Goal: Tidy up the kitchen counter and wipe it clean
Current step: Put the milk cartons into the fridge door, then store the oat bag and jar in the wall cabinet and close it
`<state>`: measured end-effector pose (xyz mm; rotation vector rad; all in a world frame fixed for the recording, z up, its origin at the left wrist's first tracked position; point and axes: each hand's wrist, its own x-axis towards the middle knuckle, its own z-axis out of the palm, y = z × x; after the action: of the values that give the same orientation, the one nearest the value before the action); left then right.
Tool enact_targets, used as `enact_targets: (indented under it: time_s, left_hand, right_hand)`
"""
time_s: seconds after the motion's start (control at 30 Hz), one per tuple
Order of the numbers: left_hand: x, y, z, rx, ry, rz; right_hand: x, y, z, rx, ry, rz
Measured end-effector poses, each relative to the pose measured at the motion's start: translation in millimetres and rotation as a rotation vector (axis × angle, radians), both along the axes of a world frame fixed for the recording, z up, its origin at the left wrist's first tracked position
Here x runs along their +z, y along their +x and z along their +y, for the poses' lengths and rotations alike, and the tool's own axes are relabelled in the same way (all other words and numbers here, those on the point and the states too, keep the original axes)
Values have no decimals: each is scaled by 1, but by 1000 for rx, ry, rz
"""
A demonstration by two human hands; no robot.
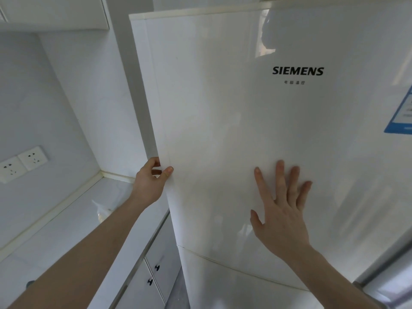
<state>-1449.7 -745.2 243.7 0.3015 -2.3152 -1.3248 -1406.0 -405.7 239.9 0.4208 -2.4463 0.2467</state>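
Observation:
A tall white fridge point(223, 97) with a black brand name on its upper door fills the middle and right of the head view. My left hand point(151, 181) grips the left edge of the upper door, fingers curled round the edge and thumb on the front. My right hand point(283, 208) lies flat on the door front with straight, spread fingers. The white counter point(55, 237) runs along the wall at the lower left, beside the fridge.
A clear plastic bag point(101, 208) lies on the counter near the fridge. Two wall sockets point(21, 163) sit on the tiled wall at left. White cabinet doors with black knobs point(153, 275) are under the counter. A wall cupboard point(55, 12) hangs at top left.

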Motion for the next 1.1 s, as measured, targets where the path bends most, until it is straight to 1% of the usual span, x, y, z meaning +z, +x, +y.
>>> enact_targets:
  time_s: [0.2, 0.3, 0.37, 0.43, 0.5, 0.57, 0.67, 0.8, 0.9, 0.97, 1.1]
  left_hand:
    - [-3, 7, 11, 49, 54, -1]
    - [-2, 22, 18, 47, 28, -74]
    - [-9, 46, 25, 5, -20, -149]
    - [-19, 80, 33, -48, -48, -178]
    - [-29, 119, 38, -76, -80, -128]
    - [-37, 154, 38, -57, -123, -68]
    - [-48, 201, 29, 23, -126, -79]
    - [-70, 260, 10, 138, -202, -189]
    - [-80, 305, -6, 182, -215, -256]
    - [-81, 329, -18, 215, -229, -278]
    - [-75, 360, -35, 265, -224, -302]
  right_hand:
    - [-1, 13, -6, 51, -30, -112]
    - [-8, 31, -11, 147, -141, -190]
    - [-12, 46, -15, 236, -261, -248]
    - [-13, 60, -20, 320, -335, -288]
    - [-15, 70, -25, 393, -383, -333]
    - [-17, 77, -30, 440, -417, -392]
    - [-23, 81, -41, 494, -437, -471]
    - [-39, 94, -71, 590, -455, -580]
    - [-53, 116, -97, 657, -464, -658]
    - [-58, 131, -115, 707, -470, -687]
    - [-58, 151, -141, 773, -415, -780]
